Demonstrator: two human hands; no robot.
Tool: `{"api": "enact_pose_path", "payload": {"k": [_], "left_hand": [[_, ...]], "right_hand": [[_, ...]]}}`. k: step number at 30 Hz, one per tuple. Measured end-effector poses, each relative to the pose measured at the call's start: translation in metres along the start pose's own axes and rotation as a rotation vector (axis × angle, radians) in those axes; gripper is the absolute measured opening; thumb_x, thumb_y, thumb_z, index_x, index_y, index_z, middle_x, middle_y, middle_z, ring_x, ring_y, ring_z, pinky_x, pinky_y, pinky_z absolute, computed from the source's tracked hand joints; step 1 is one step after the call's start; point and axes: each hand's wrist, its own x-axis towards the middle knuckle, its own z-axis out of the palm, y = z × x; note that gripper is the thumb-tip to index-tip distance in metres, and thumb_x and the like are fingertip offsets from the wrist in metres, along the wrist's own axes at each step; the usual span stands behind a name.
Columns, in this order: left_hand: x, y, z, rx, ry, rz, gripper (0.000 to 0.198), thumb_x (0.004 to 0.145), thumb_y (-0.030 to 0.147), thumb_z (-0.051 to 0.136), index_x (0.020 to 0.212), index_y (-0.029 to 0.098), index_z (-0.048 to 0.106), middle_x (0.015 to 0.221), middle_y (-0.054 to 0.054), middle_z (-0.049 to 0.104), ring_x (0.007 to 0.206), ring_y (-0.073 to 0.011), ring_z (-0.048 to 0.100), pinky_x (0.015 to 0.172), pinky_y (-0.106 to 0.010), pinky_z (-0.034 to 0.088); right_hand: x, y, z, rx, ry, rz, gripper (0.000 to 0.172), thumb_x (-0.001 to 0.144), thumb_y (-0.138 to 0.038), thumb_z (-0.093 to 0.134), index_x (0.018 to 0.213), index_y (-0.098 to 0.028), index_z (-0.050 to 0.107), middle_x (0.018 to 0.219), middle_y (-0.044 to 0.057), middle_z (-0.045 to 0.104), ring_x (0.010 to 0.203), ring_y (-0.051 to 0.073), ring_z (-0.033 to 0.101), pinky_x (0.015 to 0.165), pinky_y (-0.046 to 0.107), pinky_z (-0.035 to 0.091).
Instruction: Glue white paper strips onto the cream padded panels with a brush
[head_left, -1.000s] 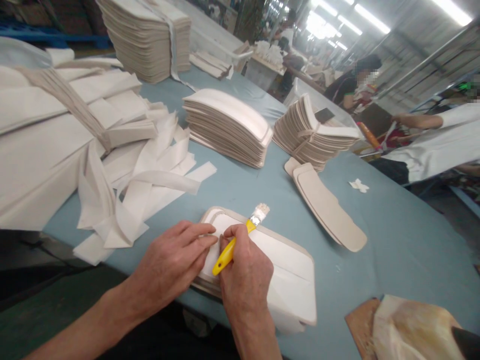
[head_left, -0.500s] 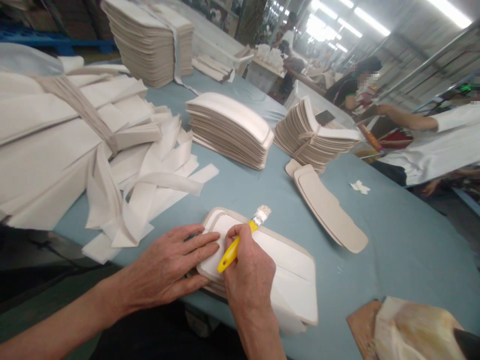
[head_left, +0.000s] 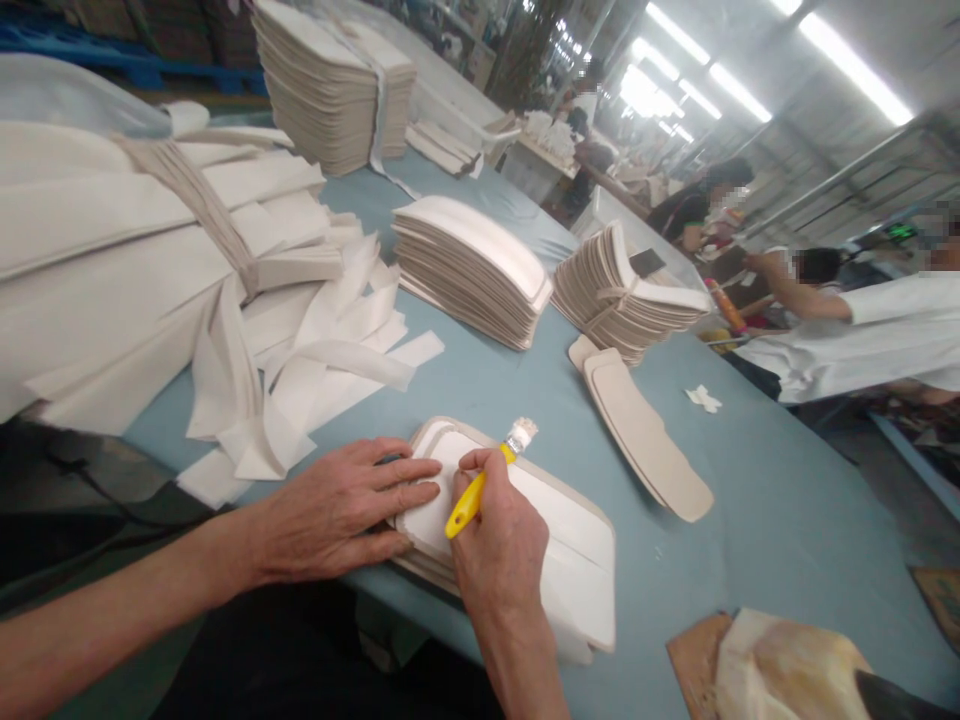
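Bright ceiling lights (head_left: 855, 68), blue-grey table (head_left: 787, 500)

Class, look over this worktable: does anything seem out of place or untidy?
Yes: pale strips sprawl in a tangle beside the tied bundle at left, unlike the neat arched stack. A small white scrap lies by itself on the table at right.
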Motion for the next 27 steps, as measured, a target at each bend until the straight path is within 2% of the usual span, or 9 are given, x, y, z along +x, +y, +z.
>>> {"api": "enact_pose_path", "payload": {"k": [6,11,20,23,27], "left_hand": [[-0.003,-0.001,0.004,0.035,-0.013,-0.006,0.041,0.108,0.042,0.041,0.136,0.02,0.061,0.142,-0.005,0.069,0.122,-0.025,0.06,0.11,-0.038,0.042],[-0.005,-0.002,0.005,0.035,0.028,-0.008,0.038,0.106,0.04,0.048,0.136,0.021,0.063,0.143,-0.004,0.069,0.124,-0.0247,0.06,0.11,-0.037,0.045],[-0.01,-0.01,0.008,0.026,0.012,-0.003,0.043,0.102,0.032,0.057,0.144,0.028,0.06,0.151,0.005,0.063,0.129,-0.0199,0.059,0.112,-0.029,0.044],[-0.012,-0.01,0.012,-0.029,0.007,-0.06,0.042,0.103,0.024,0.052,0.145,0.03,0.059,0.155,0.01,0.059,0.134,-0.0164,0.055,0.118,-0.027,0.036],[-0.014,-0.006,0.02,-0.147,0.049,-0.135,0.048,0.104,0.023,0.05,0.149,0.037,0.054,0.159,0.015,0.053,0.139,-0.0162,0.05,0.123,-0.028,0.028]], "right_hand": [[-0.006,0.002,-0.005,-0.049,0.043,-0.083,0.019,0.102,-0.031,0.044,0.1,-0.027,0.062,0.063,-0.003,0.067,0.06,0.021,0.067,0.058,0.029,0.026],[-0.007,0.015,-0.024,-0.088,0.054,-0.117,0.017,0.102,-0.034,0.048,0.097,-0.027,0.063,0.059,-0.005,0.066,0.056,0.02,0.066,0.056,0.028,0.026],[-0.02,0.083,-0.081,0.032,0.027,0.004,0.015,0.099,-0.037,0.049,0.096,-0.026,0.06,0.071,-0.003,0.069,0.059,0.018,0.065,0.06,0.026,0.039],[-0.024,0.106,-0.094,0.028,0.018,0.062,0.015,0.098,-0.036,0.048,0.096,-0.026,0.059,0.076,-0.003,0.07,0.064,0.019,0.066,0.063,0.028,0.038],[-0.028,0.137,-0.107,0.021,0.001,0.131,0.017,0.098,-0.038,0.048,0.098,-0.026,0.059,0.08,-0.002,0.071,0.071,0.02,0.067,0.066,0.029,0.037]]}}
